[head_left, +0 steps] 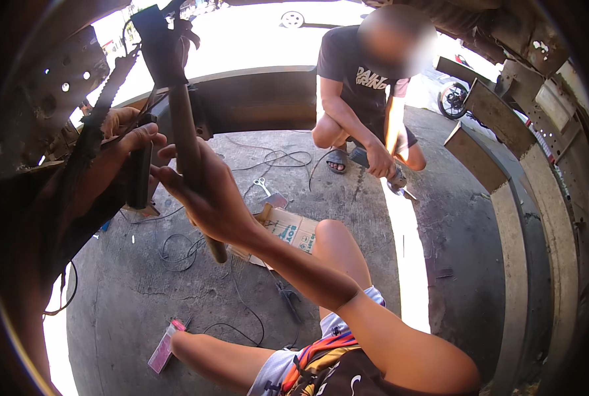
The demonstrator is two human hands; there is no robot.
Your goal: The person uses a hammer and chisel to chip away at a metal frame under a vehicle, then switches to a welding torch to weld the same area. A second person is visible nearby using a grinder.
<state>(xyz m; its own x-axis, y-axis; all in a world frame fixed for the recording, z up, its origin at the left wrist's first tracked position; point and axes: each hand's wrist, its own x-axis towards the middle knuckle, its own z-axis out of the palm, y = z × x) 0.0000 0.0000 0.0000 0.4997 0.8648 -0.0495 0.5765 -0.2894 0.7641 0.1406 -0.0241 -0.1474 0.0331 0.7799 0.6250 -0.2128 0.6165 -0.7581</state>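
My right hand [208,195] is wrapped round the handle of a hammer [187,125], held upright with its dark blocky head at the top. The handle's lower end sticks out below my wrist. Just left of it, my left hand [133,137] is closed with thumb and fingers at a short dark flat metal bar [140,173]. Part of that hand is hidden behind a dark metal frame [76,171]. The fingertips of my right hand are close to the bar; whether they touch it I cannot tell.
A person [367,92] squats opposite with an angle grinder [390,175]. On the concrete floor lie scissors [261,185], flattened cardboard [294,231], cables [179,254] and a pink box [162,350]. A large dark beam [258,99] crosses behind; curved metal rails [539,191] stand right.
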